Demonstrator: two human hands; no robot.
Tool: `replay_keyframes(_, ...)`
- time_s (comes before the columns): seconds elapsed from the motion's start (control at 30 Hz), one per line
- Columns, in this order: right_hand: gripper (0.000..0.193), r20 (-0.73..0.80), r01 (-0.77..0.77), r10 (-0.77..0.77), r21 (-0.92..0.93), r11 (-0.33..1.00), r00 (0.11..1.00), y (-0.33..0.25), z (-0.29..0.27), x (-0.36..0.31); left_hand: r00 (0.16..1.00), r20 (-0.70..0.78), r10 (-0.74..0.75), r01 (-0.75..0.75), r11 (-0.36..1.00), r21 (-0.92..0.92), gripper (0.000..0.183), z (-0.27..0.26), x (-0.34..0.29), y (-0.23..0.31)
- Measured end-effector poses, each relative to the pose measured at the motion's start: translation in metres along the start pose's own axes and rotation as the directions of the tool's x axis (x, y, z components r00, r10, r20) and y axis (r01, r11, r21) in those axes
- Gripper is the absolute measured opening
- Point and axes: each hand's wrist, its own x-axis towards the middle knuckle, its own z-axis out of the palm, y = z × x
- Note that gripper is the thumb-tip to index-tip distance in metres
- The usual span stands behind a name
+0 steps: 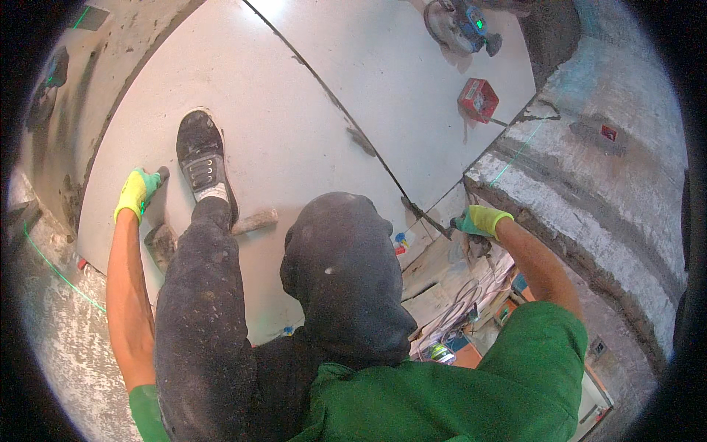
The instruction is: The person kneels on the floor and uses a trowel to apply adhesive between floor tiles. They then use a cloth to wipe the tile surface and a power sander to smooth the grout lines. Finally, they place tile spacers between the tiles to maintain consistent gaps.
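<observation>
Two gloved hands work at opposite edges of the big pale tile (294, 140): the left hand (137, 191), at left of frame, has its fingers closed on a dark tool handle (161, 174) at the tile's left edge, while the right hand (477, 221), right of centre, presses on the corner by the joint (368, 151), grip unclear. One shoe (202, 158) is planted on the tile, likely to bear it down. A grinder (460, 23) and red box (478, 99) lie on the next tile at upper right, out of the way.

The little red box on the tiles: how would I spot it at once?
Start from the big pale floor tiles and follow their dark joint toward the far right corner. The red box sits there beside the grey wall, below the round power tool; nothing else nearby is bright red and square.
</observation>
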Motion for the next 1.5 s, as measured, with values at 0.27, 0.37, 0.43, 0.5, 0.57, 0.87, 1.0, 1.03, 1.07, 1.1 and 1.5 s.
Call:
replay_keyframes(0.27,0.045,0.277,-0.093,-0.037,0.44,0.893,0.96,-0.011,-0.071,-0.084,0.999,0.035,0.005,-0.007,0.998,0.055,0.05,0.003,0.011,-0.002)
replay_keyframes(0.37,0.039,0.193,-0.097,-0.009,0.531,0.842,0.981,-0.043,-0.12,-0.111,0.996,0.073,-0.057,0.049,0.993,0.103,0.054,0.006,0.012,0.001)
replay_keyframes(0.43,0.041,-0.124,0.157,-0.105,0.57,0.807,0.987,-0.074,-0.168,-0.132,1.0,-0.021,0.004,0.001,0.973,0.23,0.057,0.007,0.006,0.003)
replay_keyframes(0.5,0.034,-0.484,0.488,-0.233,0.513,0.706,0.844,-0.114,-0.226,-0.143,0.997,-0.038,0.061,-0.047,0.954,0.297,0.06,0.006,-0.002,0.008)
replay_keyframes(0.57,0.03,-0.737,0.665,-0.091,0.54,0.517,0.669,-0.153,-0.272,-0.164,1.0,0.011,0.011,-0.013,0.976,0.217,0.061,0.002,-0.01,0.013)
replay_keyframes(0.87,0.018,-0.745,0.467,0.038,-0.377,0.8,-0.666,-0.333,-0.465,-0.113,0.989,0.123,-0.086,0.065,0.985,0.161,0.054,-0.016,-0.033,0.036)
replay_keyframes(1.0,0.023,-0.996,0.997,-0.088,0.038,-0.067,0.032,-0.456,-0.464,-0.011,0.984,0.151,-0.096,0.072,0.986,0.153,0.056,-0.018,-0.031,0.038)
replay_keyframes(1.03,0.024,-0.987,0.986,-0.111,0.131,-0.101,0.119,-0.465,-0.459,-0.005,0.995,0.081,-0.064,0.056,0.993,0.102,0.056,-0.017,-0.028,0.039)
replay_keyframes(1.07,0.026,-0.989,0.983,-0.143,0.059,-0.174,0.034,-0.473,-0.453,-0.004,0.994,0.079,-0.071,0.063,0.993,0.098,0.056,-0.016,-0.029,0.037)
replay_keyframes(1.1,0.025,-0.972,0.983,-0.214,0.128,-0.129,0.098,-0.467,-0.447,-0.01,0.986,0.141,-0.088,0.07,0.989,0.129,0.056,-0.014,-0.031,0.036)
replay_keyframes(1.5,0.026,-0.763,0.74,-0.004,0.626,0.245,0.647,-0.2,-0.21,-0.038,0.993,0.117,0.016,-0.044,0.968,0.245,0.062,-0.006,-0.005,0.017)
